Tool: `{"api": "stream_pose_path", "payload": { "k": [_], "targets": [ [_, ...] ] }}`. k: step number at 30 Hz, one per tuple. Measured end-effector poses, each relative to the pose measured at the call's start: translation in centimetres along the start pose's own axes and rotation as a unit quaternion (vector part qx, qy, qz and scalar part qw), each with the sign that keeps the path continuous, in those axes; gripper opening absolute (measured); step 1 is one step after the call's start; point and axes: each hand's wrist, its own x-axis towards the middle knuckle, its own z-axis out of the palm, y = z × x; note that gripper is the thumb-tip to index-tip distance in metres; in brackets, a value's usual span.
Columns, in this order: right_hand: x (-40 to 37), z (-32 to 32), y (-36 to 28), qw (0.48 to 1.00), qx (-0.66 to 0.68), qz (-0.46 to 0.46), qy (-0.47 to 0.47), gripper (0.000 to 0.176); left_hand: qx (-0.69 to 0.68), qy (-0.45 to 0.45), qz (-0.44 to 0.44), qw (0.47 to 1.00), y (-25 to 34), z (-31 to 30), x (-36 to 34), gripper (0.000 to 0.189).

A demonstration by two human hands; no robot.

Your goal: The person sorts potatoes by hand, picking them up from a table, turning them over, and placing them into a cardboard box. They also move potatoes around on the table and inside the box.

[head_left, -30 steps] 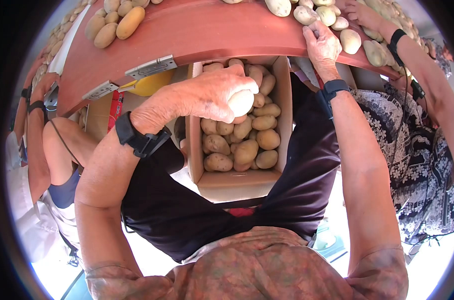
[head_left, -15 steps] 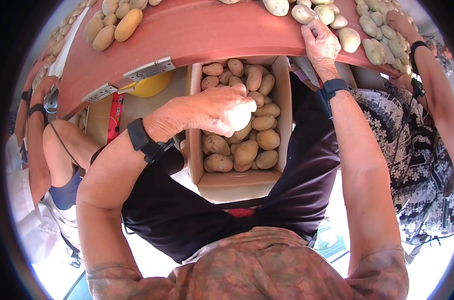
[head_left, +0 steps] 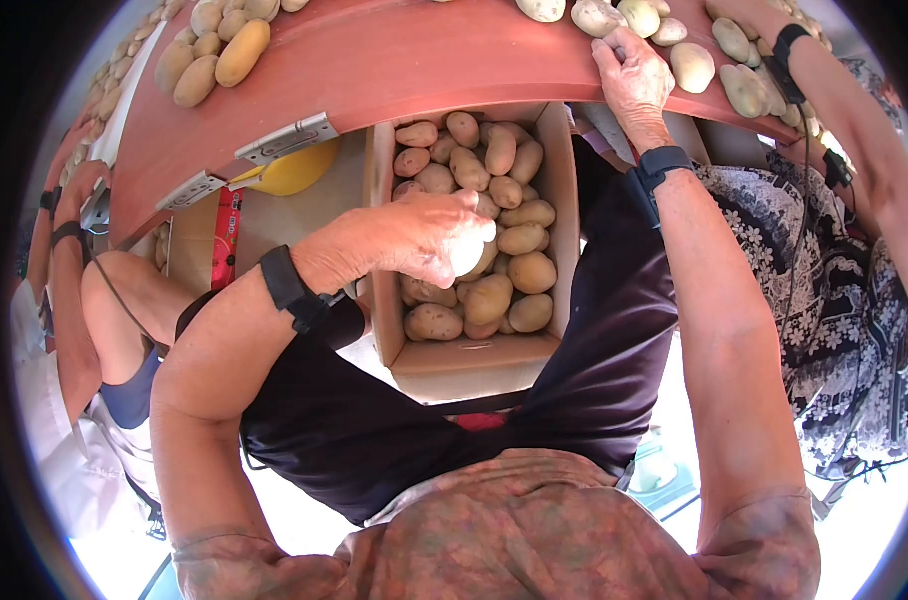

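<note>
My left hand (head_left: pixel 424 240) is over an open cardboard box (head_left: pixel 568 220) between my knees, its fingers closed round a pale, glare-lit potato (head_left: pixel 468 256). Beneath it, the box holds many yellowish-brown potatoes (head_left: pixel 489 300) in a loose heap. On the near edge of the red table (head_left: pixel 424 60) rests my right hand (head_left: pixel 636 80), its fingers curled inward. Whether it holds anything is hidden. Just beyond those knuckles lie several potatoes (head_left: pixel 639 17), and one larger potato (head_left: pixel 692 68) sits to their right.
More potatoes (head_left: pixel 199 80) are piled at the table's left. A yellow rounded object (head_left: pixel 299 170) and a red strip (head_left: pixel 227 238) are below the table edge. At the right, another person's arm (head_left: pixel 854 130) reaches over potatoes. A person's hand (head_left: pixel 89 178) is at the left.
My left hand has shifted slightly left and down over the box, still closed. My right hand stays at the table edge. The person on the right has moved an arm farther over the table.
</note>
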Motion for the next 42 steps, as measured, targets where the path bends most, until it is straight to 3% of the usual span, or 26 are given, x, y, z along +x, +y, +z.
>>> {"api": "stream_pose_path", "payload": {
  "k": [1,2,6,8,14,23,27,29,33,34,35,36,38,39,41,42],
  "targets": [
    [0.0,0.0,0.0,1.0,0.002,-0.004,0.005,0.021,0.02,-0.053,-0.086,0.995,1.0,-0.2,0.3,0.077],
    [-0.1,-0.1,0.0,1.0,0.001,-0.004,0.006,0.021,0.037,-0.054,-0.104,0.992,1.2,-0.1,0.5,0.075],
    [-0.3,-0.3,0.0,1.0,-0.004,-0.008,0.014,0.02,0.047,-0.039,-0.092,0.994,-0.2,0.1,0.4,0.071],
    [-0.4,-0.3,0.1,1.0,-0.006,-0.01,0.016,0.02,0.061,0.025,-0.053,0.996,-0.4,0.5,0.2,0.062],
    [-0.9,-0.7,0.2,0.999,0.01,0.03,0.008,0.019,0.079,-0.05,-0.122,0.988,0.9,0.5,0.7,0.059],
    [-0.9,-1.3,-0.8,1.0,-0.016,0.004,0.018,0.021,0.125,0.025,-0.066,0.99,-0.4,2.4,-0.1,0.053],
    [-0.7,-0.7,0.1,1.0,-0.008,0.016,0.009,0.022,0.12,-0.033,-0.113,0.986,-0.5,3.2,0.7,0.054],
    [-0.7,-0.6,0.5,1.0,-0.008,0.022,0.007,0.022,0.099,0.037,-0.008,0.994,-2.4,4.4,0.5,0.046],
    [-0.6,-0.5,0.2,1.0,0.001,0.025,0.012,0.02,0.062,0.031,0.043,0.997,-5.0,5.4,0.6,0.036],
    [-0.6,-0.5,0.2,1.0,-0.001,0.021,0.013,0.02,-0.119,0.0,0.078,0.99,-7.4,6.6,0.9,0.032],
    [-0.6,-0.4,0.2,1.0,-0.001,0.023,0.013,0.02,-0.296,-0.031,0.11,0.948,-8.3,6.8,1.1,0.028],
    [-0.6,-0.4,0.2,1.0,0.002,0.028,0.01,0.02,-0.296,-0.033,0.11,0.948,-9.2,6.8,1.2,0.028],
    [-0.6,-0.2,0.3,0.999,0.004,0.034,0.007,0.019,-0.171,-0.039,0.316,0.932,-9.6,6.3,1.4,0.022],
    [-0.5,-0.1,0.3,0.999,0.004,0.037,0.004,0.02,-0.173,-0.041,0.317,0.932,-9.6,6.6,1.3,0.022],
    [-0.4,0.0,0.5,0.999,0.003,0.041,0.002,0.02,-0.213,0.005,0.211,0.954,-9.9,8.2,0.9,0.024],
    [-0.3,0.0,0.6,0.999,-0.003,0.038,0.0,0.02,-0.214,0.004,0.212,0.954,-10.6,8.8,1.2,0.024]
  ]
}}
